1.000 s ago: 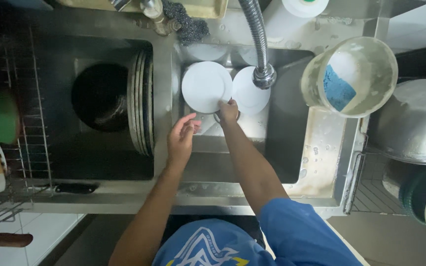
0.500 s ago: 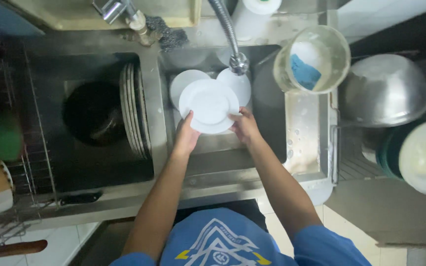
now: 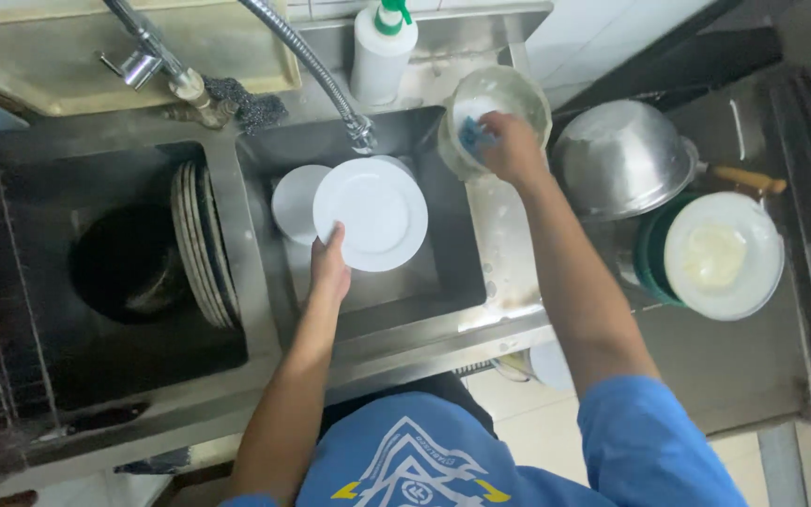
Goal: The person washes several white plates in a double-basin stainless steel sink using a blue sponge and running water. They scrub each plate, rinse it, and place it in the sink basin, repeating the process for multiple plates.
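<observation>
My left hand (image 3: 330,261) grips the near edge of a white plate (image 3: 371,214) and holds it flat above the right sink basin (image 3: 452,272). My right hand (image 3: 509,145) reaches into a round clear tub (image 3: 509,94) on the sink ledge, with its fingers closed on a blue sponge (image 3: 469,136). Another white plate (image 3: 295,202) lies in the basin just left of the held one. The flexible faucet nozzle (image 3: 360,133) hangs over the basin behind the plate.
The left basin holds a stack of plates on edge (image 3: 201,244) and a dark pot (image 3: 129,263). A soap bottle (image 3: 382,47) and a steel scourer (image 3: 246,103) sit at the back. On the right counter stand a steel bowl (image 3: 621,160) and a white plate on green dishes (image 3: 720,255).
My right hand has let go of the plate and moved up right into the tub, onto the sponge. My left hand alone now holds the plate. The view has swung to the right.
</observation>
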